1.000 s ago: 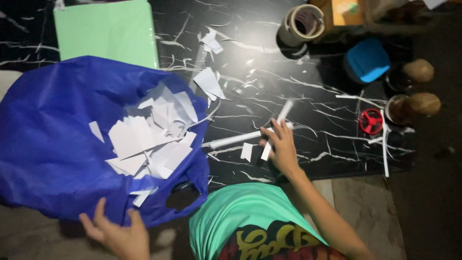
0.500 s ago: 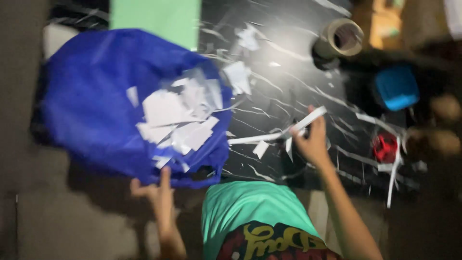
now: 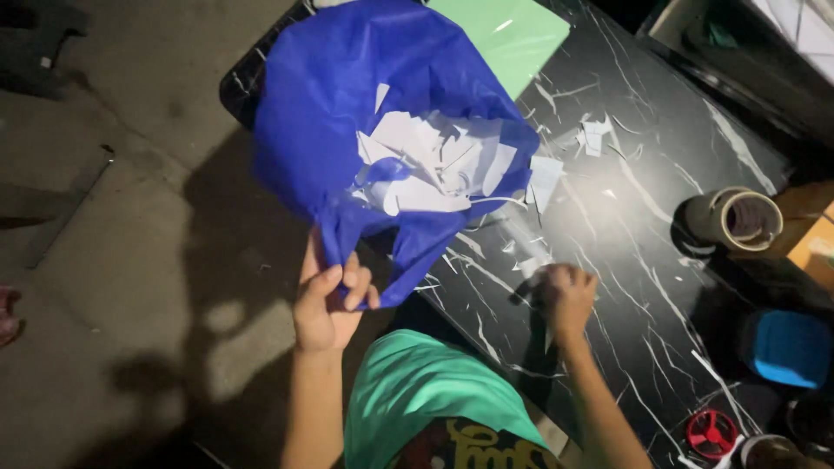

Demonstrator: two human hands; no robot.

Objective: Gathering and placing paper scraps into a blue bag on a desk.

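Note:
My left hand (image 3: 328, 300) grips the lower edge of a blue plastic bag (image 3: 347, 130), lifted off the black marble-patterned table (image 3: 643, 234). Several white paper scraps (image 3: 434, 165) lie inside the bag's open mouth. My right hand (image 3: 566, 295) is closed on the table near the bag's mouth, over white paper strips; motion blur hides exactly what it holds. More white scraps (image 3: 595, 135) lie farther back on the table.
A green sheet (image 3: 508, 35) lies at the table's far end behind the bag. A roll of tape (image 3: 738, 217), a blue container (image 3: 786, 347) and a small red reel (image 3: 711, 432) stand to the right. Concrete floor (image 3: 122, 260) lies to the left.
The view has swung left. My left hand has raised the bag's edge higher. My right hand has drawn the long white strips toward the bag's mouth.

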